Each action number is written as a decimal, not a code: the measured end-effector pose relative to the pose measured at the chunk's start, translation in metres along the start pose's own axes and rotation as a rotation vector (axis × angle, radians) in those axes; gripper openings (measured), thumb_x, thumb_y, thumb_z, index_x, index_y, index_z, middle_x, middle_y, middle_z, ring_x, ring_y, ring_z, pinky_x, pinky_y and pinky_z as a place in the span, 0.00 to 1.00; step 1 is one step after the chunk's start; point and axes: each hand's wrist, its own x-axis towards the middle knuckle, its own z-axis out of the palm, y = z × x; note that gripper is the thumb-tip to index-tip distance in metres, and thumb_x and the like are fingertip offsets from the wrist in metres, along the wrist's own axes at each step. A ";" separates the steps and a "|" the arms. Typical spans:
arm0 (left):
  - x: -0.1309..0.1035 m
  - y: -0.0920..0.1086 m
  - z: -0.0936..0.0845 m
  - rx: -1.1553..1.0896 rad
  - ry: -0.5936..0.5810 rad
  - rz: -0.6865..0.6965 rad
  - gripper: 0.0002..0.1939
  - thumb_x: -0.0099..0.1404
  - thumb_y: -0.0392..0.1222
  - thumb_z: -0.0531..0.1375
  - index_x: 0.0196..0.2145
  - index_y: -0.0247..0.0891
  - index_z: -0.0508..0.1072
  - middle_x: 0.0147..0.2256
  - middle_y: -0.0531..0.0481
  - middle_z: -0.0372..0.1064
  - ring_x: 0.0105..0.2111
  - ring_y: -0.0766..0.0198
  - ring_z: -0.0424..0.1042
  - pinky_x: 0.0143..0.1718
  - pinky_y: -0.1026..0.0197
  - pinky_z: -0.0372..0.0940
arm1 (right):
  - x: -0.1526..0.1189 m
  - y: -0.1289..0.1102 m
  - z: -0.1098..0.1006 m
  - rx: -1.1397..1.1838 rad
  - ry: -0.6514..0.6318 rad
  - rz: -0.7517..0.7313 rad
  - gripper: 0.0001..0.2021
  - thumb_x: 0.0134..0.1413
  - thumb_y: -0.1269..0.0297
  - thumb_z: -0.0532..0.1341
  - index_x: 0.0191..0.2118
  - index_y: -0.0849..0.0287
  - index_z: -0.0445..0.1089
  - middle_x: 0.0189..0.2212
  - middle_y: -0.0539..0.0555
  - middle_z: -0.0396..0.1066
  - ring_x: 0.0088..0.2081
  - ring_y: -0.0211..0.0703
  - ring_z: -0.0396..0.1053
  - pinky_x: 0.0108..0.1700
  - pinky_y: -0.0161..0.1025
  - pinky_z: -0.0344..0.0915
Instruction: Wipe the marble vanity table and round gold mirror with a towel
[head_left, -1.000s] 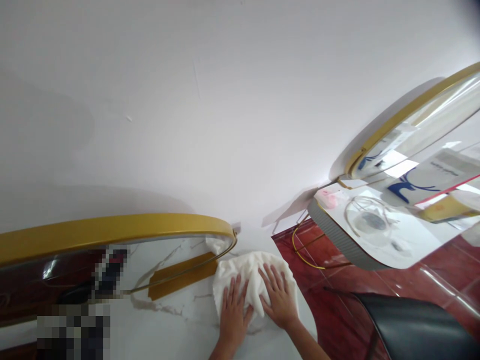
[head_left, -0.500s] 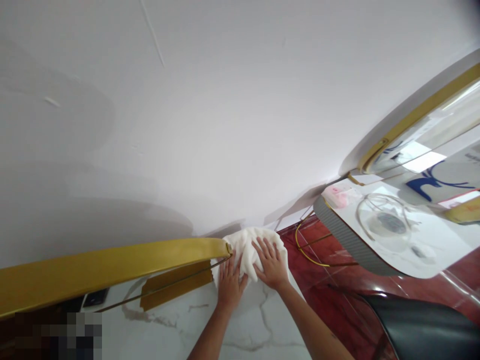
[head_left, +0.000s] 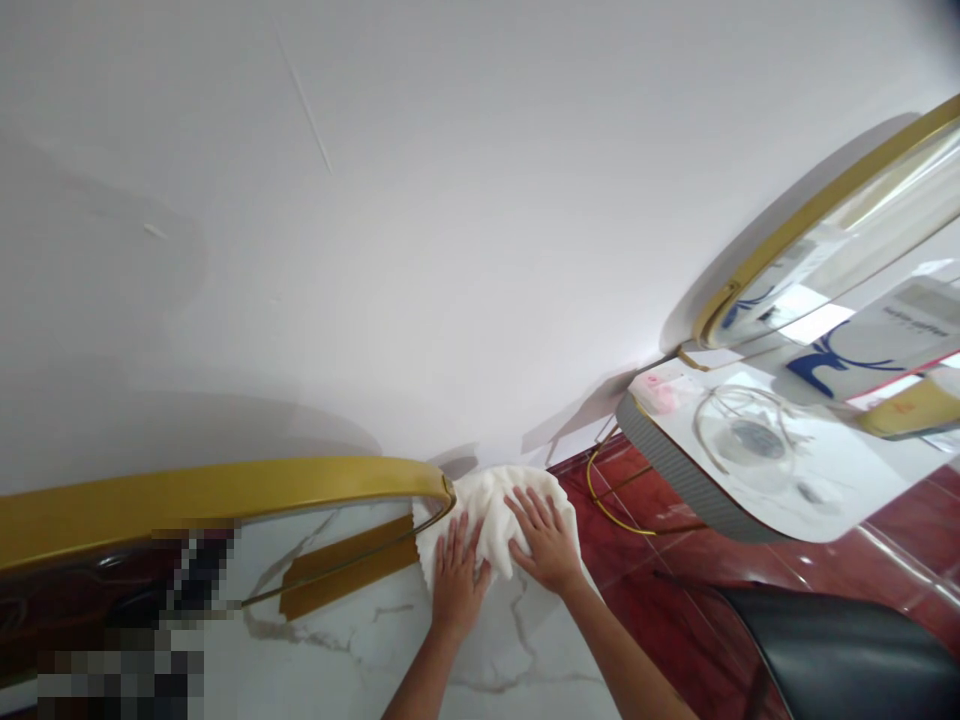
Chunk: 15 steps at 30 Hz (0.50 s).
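Observation:
A crumpled white cloth [head_left: 491, 500] lies on the end of a white marble-look tabletop [head_left: 480, 650], beside the wall. Both hands rest on it, palms down. My left hand [head_left: 459, 575] is on the cloth's lower left part, fingers spread and pointing up the view, close to the tip of the gold mirror frame [head_left: 300, 482]. My right hand [head_left: 546, 540] lies flat on the cloth's right part with its fingers apart. The cloth's left edge shows beside the frame's end, and its folds bunch up between the hands.
At the right, a second white table [head_left: 847, 480] with ribbed sides holds a pink packet [head_left: 664, 390] and a coiled cable [head_left: 720, 430], below another gold-framed mirror [head_left: 795, 215]. A black chair [head_left: 862, 640] stands on the red tiled floor [head_left: 660, 600].
The view has shifted slightly, so the mirror frames and right table sit a little differently. Both hands remain on the cloth, and more of its left edge shows below the frame's tip.

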 end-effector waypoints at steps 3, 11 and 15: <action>-0.017 0.006 -0.008 -0.012 -0.028 0.025 0.32 0.66 0.41 0.50 0.65 0.48 0.44 0.66 0.52 0.41 0.65 0.54 0.42 0.61 0.47 0.46 | -0.026 0.004 -0.005 0.025 -0.013 -0.034 0.34 0.57 0.55 0.51 0.66 0.48 0.36 0.66 0.48 0.38 0.65 0.53 0.39 0.64 0.55 0.33; -0.105 0.011 -0.005 -0.093 -0.115 0.228 0.36 0.62 0.47 0.54 0.65 0.52 0.42 0.64 0.56 0.45 0.63 0.54 0.49 0.61 0.50 0.47 | -0.145 0.006 -0.016 0.088 -0.134 -0.091 0.34 0.56 0.47 0.49 0.66 0.45 0.36 0.65 0.47 0.43 0.64 0.56 0.44 0.64 0.56 0.32; -0.167 0.026 0.024 -0.056 -0.046 0.117 0.32 0.64 0.48 0.54 0.62 0.61 0.45 0.58 0.55 0.59 0.57 0.55 0.60 0.58 0.49 0.51 | -0.190 0.002 -0.010 0.065 -0.155 -0.119 0.36 0.54 0.42 0.51 0.65 0.43 0.39 0.64 0.46 0.45 0.62 0.58 0.49 0.63 0.53 0.37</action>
